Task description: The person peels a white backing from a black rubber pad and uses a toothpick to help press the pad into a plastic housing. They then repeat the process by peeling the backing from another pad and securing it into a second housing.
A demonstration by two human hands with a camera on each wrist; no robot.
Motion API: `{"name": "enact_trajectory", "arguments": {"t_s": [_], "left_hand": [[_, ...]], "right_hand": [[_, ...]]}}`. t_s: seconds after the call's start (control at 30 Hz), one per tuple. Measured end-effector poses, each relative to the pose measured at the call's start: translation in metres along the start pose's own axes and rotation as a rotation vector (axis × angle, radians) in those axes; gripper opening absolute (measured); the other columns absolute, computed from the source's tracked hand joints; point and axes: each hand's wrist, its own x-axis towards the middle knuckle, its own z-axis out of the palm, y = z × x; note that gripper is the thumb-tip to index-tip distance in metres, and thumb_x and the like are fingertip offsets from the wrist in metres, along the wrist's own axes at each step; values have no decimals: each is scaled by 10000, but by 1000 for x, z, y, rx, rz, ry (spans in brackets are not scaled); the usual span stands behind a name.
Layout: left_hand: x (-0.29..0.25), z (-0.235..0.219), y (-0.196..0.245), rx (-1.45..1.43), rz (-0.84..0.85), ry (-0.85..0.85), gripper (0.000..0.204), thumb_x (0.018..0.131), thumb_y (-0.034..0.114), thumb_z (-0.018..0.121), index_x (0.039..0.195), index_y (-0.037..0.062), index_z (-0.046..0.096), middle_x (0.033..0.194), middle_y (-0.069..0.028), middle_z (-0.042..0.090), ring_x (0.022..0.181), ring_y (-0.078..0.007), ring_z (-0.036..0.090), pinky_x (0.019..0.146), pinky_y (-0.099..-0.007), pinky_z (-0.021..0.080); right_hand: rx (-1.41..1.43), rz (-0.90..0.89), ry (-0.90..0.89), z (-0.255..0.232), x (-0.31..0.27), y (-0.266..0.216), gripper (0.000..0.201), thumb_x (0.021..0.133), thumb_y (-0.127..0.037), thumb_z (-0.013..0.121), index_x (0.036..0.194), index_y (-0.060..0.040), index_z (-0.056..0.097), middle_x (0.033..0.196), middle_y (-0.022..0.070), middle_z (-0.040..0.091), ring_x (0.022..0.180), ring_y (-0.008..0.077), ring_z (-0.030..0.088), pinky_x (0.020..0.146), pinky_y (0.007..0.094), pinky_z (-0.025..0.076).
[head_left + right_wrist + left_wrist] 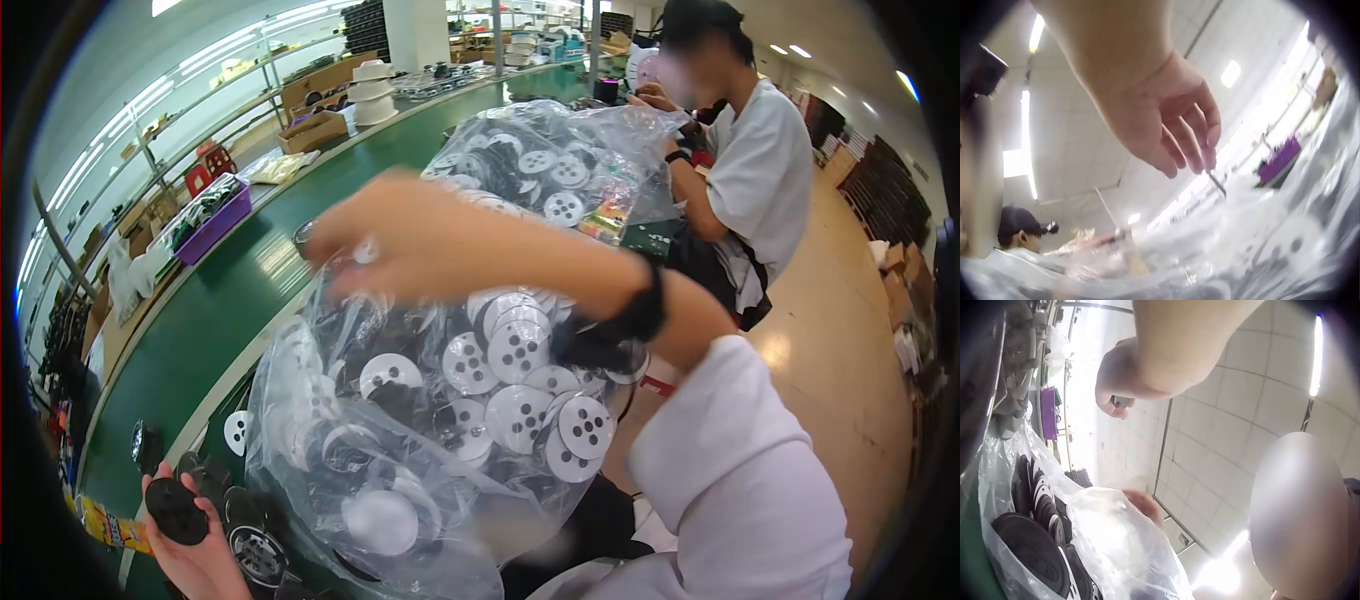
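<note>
My left hand is low at the left in the head view, holding a round black disc upright by its edge. Below that hand lie more black round parts. In the left wrist view only a small dark bit of the held disc shows at the fingertips. My right hand, blurred, hovers over a clear plastic bag of white discs with dark holes. Its fingers hang loosely bent in the right wrist view, with nothing seen between them.
A second bag of white discs lies farther along the green conveyor belt. A person in a white shirt sits beyond it. Near the far edge stands a purple bin; a yellow packet lies at lower left.
</note>
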Motion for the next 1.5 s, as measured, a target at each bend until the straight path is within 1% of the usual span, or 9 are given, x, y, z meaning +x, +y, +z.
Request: {"name": "enact_trajectory", "arguments": {"t_s": [0.03,0.23,0.33,0.53,0.63,0.8,1.13,1.23,1.5], "left_hand": [[3,-5,-4,48,56,-22,428,929,214,375,1316,32,357,1363,-133,367,1090,-243,501,806,-302,464],[-9,2,5,-47,-36,-395,439,880,202,494,1239,-31,395,1230,-205,437,1075,-323,434,864,-423,391],[-34,26,-2,13,26,-431,435,907,238,488,1248,-15,393,1212,-205,448,1042,-325,464,814,-408,424],[-86,63,-27,207,-396,-754,378,942,288,394,1170,-6,464,1084,-198,545,912,-307,548,694,-357,475],[-91,81,-27,264,-364,-812,420,931,310,405,1197,-10,458,1121,-204,536,924,-295,555,685,-354,466],[-92,145,-27,691,-203,-979,473,924,352,410,1241,2,441,1263,-221,452,955,-296,553,723,-388,448],[-83,229,-101,838,-289,-1354,307,893,177,469,1078,-26,607,1331,-136,373,835,-140,603,662,-209,434],[-83,225,-119,673,-528,-1422,324,918,196,440,1088,-31,597,1162,-93,475,924,-141,566,667,-224,439],[-96,214,-119,790,-448,-1248,417,894,252,439,1096,-93,556,1048,-128,522,747,-186,622,595,-243,454]], "right_hand": [[54,243,29,-31,-24,16,178,782,-166,607,903,-37,624,802,102,644,722,194,615,653,308,490],[-766,810,334,-123,-191,147,297,760,-296,649,807,-5,618,735,106,629,688,222,627,591,336,483],[-108,1082,532,-104,-223,163,374,788,-346,648,835,17,573,704,77,612,664,156,621,520,293,478],[281,1040,955,-76,-223,174,372,733,-183,724,942,36,507,899,104,590,607,131,608,528,229,509],[358,1004,823,-73,-230,168,274,753,-93,688,933,21,515,885,89,587,634,124,611,525,230,509],[204,525,906,-66,-235,129,132,782,5,620,898,25,561,744,38,595,652,92,613,574,206,499],[382,170,901,-80,-189,-4,181,793,28,597,973,21,603,744,59,640,649,78,622,577,201,497],[191,96,894,-74,-183,-12,188,776,37,630,963,38,608,751,95,650,618,105,613,590,218,487],[-737,102,936,-50,-178,11,248,618,-83,726,856,-97,657,1005,59,588,641,129,537,520,249,400]]}}
